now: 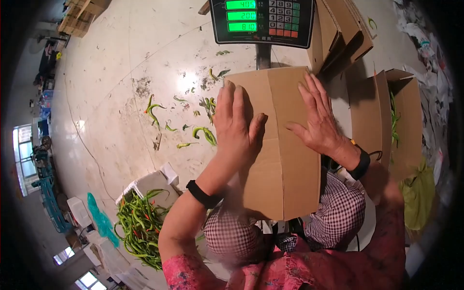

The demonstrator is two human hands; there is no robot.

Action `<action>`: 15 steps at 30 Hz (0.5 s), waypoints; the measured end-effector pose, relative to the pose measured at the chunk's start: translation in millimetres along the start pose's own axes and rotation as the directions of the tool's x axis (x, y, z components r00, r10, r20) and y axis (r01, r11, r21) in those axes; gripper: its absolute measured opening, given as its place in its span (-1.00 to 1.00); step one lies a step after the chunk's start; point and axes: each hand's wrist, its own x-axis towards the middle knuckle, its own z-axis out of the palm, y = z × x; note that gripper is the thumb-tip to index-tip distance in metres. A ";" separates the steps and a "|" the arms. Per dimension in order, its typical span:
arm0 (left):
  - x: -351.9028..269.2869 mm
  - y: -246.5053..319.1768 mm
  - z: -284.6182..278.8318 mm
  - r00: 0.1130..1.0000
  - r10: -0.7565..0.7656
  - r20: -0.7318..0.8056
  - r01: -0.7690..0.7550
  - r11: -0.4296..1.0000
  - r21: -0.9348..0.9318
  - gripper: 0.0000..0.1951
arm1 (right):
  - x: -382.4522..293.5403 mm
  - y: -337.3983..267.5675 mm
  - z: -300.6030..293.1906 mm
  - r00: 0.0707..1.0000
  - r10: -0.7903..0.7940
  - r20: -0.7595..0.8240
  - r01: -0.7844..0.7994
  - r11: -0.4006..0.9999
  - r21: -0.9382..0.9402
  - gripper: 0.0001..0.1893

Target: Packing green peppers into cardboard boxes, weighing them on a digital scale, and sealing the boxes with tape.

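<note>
A cardboard box (266,163) sits in front of me, its top flaps folded down and meeting along a lengthwise seam. Flat on its left side rests my left hand (237,114), fingers extended and thumb apart. My right hand (319,116) lies along the right edge near the far corner, thumb spread toward the seam. Neither hand grips anything. Just beyond the box stands a digital scale display (262,23), lit green, with a keypad. What supports the box is mostly hidden beneath it.
Green chili peppers (139,224) are heaped by a white foam box (150,183) at left. Loose peppers (204,135) and scraps litter the floor. Flattened cardboard (335,32) leans beyond the scale at right. An open carton (407,127) holding peppers and a yellow-green sack (418,195) lie right.
</note>
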 end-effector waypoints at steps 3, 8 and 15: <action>8.4 3.3 6.5 0.999 0.035 0.020 -0.037 0.993 0.113 -0.24 | 11.1 0.3 9.6 0.998 0.047 -0.041 -0.048 0.999 -0.017 -0.05; 23.4 3.0 5.5 0.990 0.137 0.012 -0.136 0.965 0.223 -0.25 | 15.5 4.7 17.6 0.995 -0.023 -0.096 0.016 0.997 -0.077 -0.22; 43.1 -4.9 21.2 0.959 0.283 -0.012 -0.263 0.905 0.334 -0.27 | 17.0 -1.1 17.6 0.983 0.040 -0.178 -0.045 0.999 -0.026 -0.35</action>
